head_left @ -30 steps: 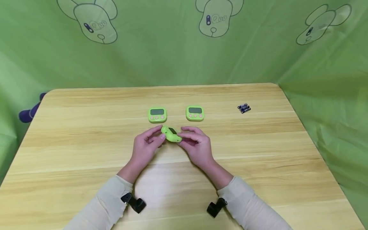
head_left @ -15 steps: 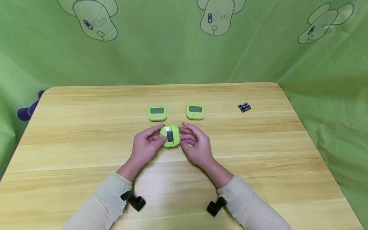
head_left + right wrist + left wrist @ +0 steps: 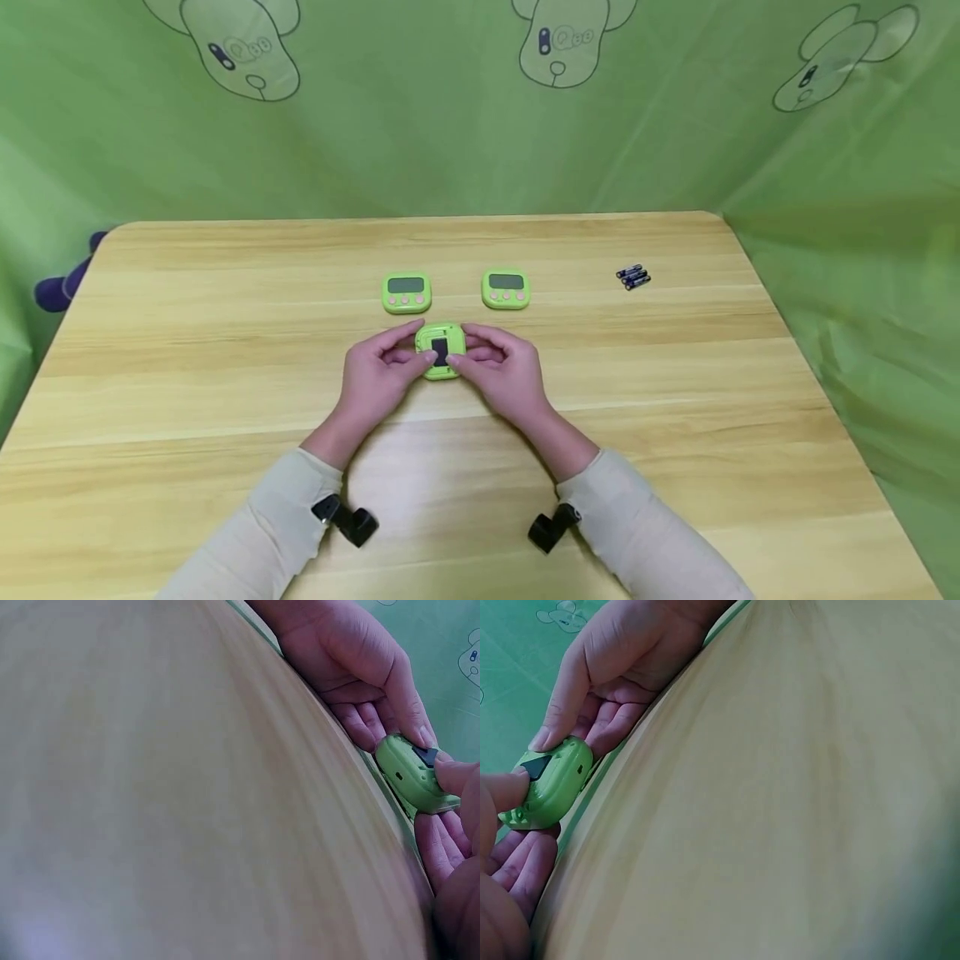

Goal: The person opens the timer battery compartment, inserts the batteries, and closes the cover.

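A green digital timer [image 3: 439, 343] is held back side up between both hands, its dark rectangle facing upward. My left hand [image 3: 378, 375] grips its left edge, thumb on the back and fingers at the side and underneath. On the opposite edge my right hand [image 3: 507, 375] pinches it the same way, its thumb close to the left one. Both wrist views show the timer [image 3: 551, 787] from the side, with a small dark slot in its rim. Beyond the hands lie two matching green timers, one at left [image 3: 407, 293] and one at right [image 3: 506, 289], screens and pink buttons up.
Several dark blue batteries [image 3: 633, 277] lie together toward the back right of the wooden table [image 3: 225, 333]. A green curtain [image 3: 420, 133] with printed mouse heads hangs behind and beside it. Something purple [image 3: 63, 283] shows past the left edge.
The timer was tipped edge-on, then turned so its back faces up. The right hand's fingers, loosely beside it half a second ago, have closed on it, with the thumb now on its back.
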Demonstrator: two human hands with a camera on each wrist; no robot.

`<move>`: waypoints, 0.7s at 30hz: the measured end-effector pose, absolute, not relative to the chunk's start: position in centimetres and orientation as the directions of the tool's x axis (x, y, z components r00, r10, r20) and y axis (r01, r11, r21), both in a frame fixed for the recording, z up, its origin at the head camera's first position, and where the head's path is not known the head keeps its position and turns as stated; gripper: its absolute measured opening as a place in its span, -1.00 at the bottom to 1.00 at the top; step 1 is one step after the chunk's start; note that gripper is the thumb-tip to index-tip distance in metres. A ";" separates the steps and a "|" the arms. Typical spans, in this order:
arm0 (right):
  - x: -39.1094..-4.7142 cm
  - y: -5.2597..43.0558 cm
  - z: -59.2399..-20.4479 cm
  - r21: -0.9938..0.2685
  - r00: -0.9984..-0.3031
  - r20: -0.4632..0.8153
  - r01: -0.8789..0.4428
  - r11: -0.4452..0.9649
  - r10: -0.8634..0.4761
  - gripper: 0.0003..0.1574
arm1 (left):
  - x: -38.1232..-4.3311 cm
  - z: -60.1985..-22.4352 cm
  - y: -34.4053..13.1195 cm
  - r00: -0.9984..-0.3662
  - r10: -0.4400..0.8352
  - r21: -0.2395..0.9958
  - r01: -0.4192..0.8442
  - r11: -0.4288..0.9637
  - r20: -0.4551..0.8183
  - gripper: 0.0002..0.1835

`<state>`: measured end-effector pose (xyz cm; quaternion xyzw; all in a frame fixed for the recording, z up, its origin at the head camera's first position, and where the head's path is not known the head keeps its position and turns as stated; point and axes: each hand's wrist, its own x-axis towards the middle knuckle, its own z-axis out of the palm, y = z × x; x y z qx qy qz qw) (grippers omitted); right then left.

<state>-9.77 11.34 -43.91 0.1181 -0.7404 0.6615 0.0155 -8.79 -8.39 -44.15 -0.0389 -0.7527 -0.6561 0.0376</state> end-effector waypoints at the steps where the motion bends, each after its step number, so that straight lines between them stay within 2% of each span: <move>1: -9.9 11.3 -43.9 -0.976 -0.972 0.180 -0.196 0.099 -0.154 -0.47 | -8.8 -44.1 -8.4 -0.994 0.008 0.986 0.107 0.132 0.107 -0.53; 11: -10.2 11.3 -43.4 -0.978 -0.981 0.136 -0.155 0.138 -0.135 -0.53 | -9.2 -43.8 -8.4 -0.993 0.028 0.979 0.117 0.167 0.114 -0.55; 21: -9.9 10.7 -43.1 -0.981 -0.986 0.108 -0.126 0.145 -0.125 -0.52 | -7.9 -39.9 -8.1 -0.994 0.035 0.980 0.105 0.167 0.101 -0.60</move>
